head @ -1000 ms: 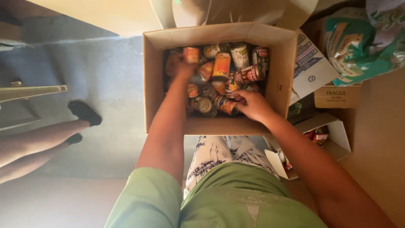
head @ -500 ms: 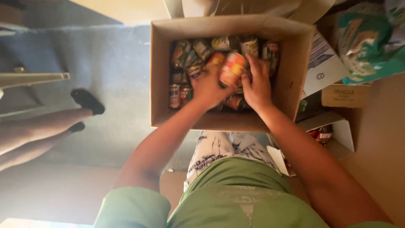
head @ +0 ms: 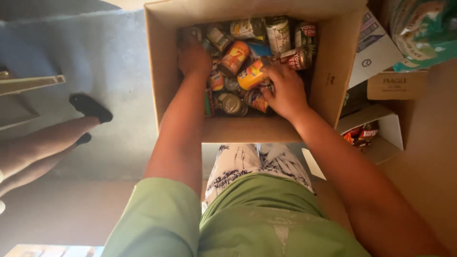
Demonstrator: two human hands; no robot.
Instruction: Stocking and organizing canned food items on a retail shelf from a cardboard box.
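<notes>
**Both hands down among the cans in a cardboard box**

The person leans over an open cardboard box, both bare arms reaching straight down into it. The left hand lies palm down at the box's left side, fingers curled over the cans there; whether it has closed on any one of them cannot be told, since the fingertips are hidden. The right hand sits toward the right of the box, fingers spread and bent, fingertips resting on an orange and yellow can that lies on its side near the middle of the heap. The grasp looks loose, a touch more than a firm hold.

The box stands on a grey floor, just in front of the person's knees. To its right sit a smaller white box with red packets inside, a small brown carton, and a green and white bag. At the left edge, another person's bare legs and a black shoe show.

The box walls are plain brown corrugated card, flaps open. The cans are metal cylinders with bright paper labels, piled loosely at all angles, some showing shiny round ends. The person wears a green top and white patterned trousers.
</notes>
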